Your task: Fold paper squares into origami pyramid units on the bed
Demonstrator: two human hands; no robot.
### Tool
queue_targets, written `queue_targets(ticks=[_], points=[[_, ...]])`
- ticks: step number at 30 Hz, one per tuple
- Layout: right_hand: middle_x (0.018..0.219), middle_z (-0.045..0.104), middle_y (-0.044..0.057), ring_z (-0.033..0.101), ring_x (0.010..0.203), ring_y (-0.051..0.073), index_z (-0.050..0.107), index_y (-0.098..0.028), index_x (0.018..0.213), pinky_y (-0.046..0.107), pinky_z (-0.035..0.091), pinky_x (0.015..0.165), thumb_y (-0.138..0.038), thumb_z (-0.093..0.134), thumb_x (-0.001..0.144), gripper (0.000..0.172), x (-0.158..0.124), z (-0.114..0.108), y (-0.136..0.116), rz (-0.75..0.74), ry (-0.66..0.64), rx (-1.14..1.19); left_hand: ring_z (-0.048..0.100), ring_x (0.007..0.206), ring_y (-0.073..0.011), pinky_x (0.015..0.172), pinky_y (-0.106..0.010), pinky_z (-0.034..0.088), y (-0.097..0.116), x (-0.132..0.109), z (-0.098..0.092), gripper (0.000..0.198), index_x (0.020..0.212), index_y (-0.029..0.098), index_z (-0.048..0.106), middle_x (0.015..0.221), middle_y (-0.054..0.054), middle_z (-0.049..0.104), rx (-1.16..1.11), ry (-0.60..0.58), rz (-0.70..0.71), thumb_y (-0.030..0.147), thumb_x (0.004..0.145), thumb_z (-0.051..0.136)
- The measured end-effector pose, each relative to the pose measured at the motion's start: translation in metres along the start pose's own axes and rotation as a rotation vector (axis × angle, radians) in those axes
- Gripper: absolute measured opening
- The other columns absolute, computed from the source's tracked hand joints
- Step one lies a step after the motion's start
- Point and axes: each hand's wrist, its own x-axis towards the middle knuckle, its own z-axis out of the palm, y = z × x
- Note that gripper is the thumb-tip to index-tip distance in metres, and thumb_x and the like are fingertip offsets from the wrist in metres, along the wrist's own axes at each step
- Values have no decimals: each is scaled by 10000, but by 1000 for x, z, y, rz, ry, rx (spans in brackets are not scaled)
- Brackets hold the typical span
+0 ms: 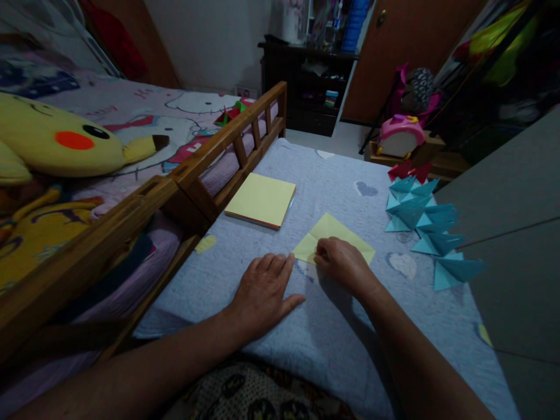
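Note:
A pale yellow sheet of origami paper [328, 228], creased and folded into a triangle-like shape, lies on the cloth-covered table. My right hand [343, 262] is on its near part with the fingers curled together; what the fingertips pinch, if anything, is hidden under them. My left hand [266, 291] rests flat on the cloth, thumb apart, its fingertips by the paper's left corner. Beyond my left hand sits a stack of square origami paper [262, 198] with a yellow sheet on top. Folded blue paper pieces [455, 271] stand in a cluster on the right.
Along the left runs a wooden bed rail [238, 149], with a yellow plush toy [65, 137] on the bed behind it. Red folded paper [409, 170] stands behind the blue pieces. Past the table are a dark cabinet [289, 87] and a pink toy [402, 137].

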Motion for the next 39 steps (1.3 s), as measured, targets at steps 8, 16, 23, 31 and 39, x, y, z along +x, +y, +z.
queue_targets(ticks=[8,16,23,31,39], points=[[919,691,64,594,809,178,689,-189,909,284,304,652,-226,560,883,136,1,1,1,6,0,3,476,1214,-339,1006,-485,418,0,-2,2,646,1383,116,442,1282,-174,577,52,44,28,561,934,577],[927,696,63,606,814,182,695,-187,918,288,306,649,-227,572,879,135,1,2,1,8,-8,-1,508,1138,-324,955,-469,454,2,-4,-1,544,1287,138,518,1218,-154,588,78,83,8,543,930,583],[922,706,66,617,829,184,699,-184,920,289,326,672,-232,569,899,140,1,2,1,11,-1,-18,384,1342,-312,1116,-459,323,-4,2,5,538,1449,213,443,1480,-88,492,79,78,209,491,994,512],[898,713,64,619,805,182,700,-183,893,293,311,655,-244,555,905,157,0,1,-2,20,13,-32,458,1287,-271,1127,-417,305,-3,11,1,595,1489,174,382,1417,-100,551,27,-10,287,491,999,504],[960,735,62,630,840,186,687,-199,992,271,334,668,-228,599,860,161,-2,-4,21,59,-3,60,445,1291,-304,1151,-433,290,1,17,6,726,1440,128,411,1374,-143,555,37,-9,268,627,932,551]])
